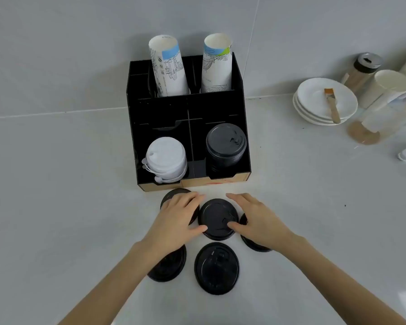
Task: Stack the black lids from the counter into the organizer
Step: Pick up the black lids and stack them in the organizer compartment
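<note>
Black lids (217,268) lie on the table (56,207), low in the middle, below the organizer (188,109). White plates (326,102) sit at the right. Both hands' fingers (197,198) spread wide around the middle lid (217,218), touching its edges.

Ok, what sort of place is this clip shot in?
Probably a coffee bar or café prep counter. A black organizer holds stacks of paper cups, white lids and black lids, and stacked white saucers sit on the pale counter beside it.
</note>
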`<state>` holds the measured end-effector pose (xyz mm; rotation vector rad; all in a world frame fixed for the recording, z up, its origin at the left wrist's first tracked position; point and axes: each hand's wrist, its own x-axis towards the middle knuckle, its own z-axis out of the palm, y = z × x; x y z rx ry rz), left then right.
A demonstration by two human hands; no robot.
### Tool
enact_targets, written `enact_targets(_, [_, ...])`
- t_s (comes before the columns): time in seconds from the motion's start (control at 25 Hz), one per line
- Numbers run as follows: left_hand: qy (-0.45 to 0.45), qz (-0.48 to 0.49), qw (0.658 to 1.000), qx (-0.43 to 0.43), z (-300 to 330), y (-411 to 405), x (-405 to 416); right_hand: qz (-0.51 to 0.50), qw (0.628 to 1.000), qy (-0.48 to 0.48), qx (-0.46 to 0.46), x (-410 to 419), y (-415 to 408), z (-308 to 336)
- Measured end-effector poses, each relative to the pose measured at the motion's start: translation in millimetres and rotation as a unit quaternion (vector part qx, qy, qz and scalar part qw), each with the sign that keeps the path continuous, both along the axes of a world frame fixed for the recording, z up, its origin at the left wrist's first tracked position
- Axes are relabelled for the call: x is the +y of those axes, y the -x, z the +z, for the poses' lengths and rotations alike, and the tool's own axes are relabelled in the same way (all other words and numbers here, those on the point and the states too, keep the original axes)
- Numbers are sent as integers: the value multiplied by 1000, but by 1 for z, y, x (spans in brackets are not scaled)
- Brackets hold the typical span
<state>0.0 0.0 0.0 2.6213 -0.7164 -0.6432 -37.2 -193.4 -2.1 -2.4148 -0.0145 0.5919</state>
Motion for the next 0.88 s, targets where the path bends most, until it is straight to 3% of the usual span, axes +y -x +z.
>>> enact_targets(0.24, [-25, -41, 998, -39, -18, 5, -7, 35, 998, 38, -27, 6, 6, -16])
enact_targets(0.4, [-76, -81, 984, -137, -29, 6, -9, 33, 996, 52, -56, 8, 9, -21])
enact_targets(0.64, [-59, -52, 983, -168, -30, 5, -13, 5, 997, 19, -68, 6, 12, -23])
enact_targets(0.88, [20, 4, 999, -35, -13, 6, -14, -31, 992, -56, -106, 0, 11, -10])
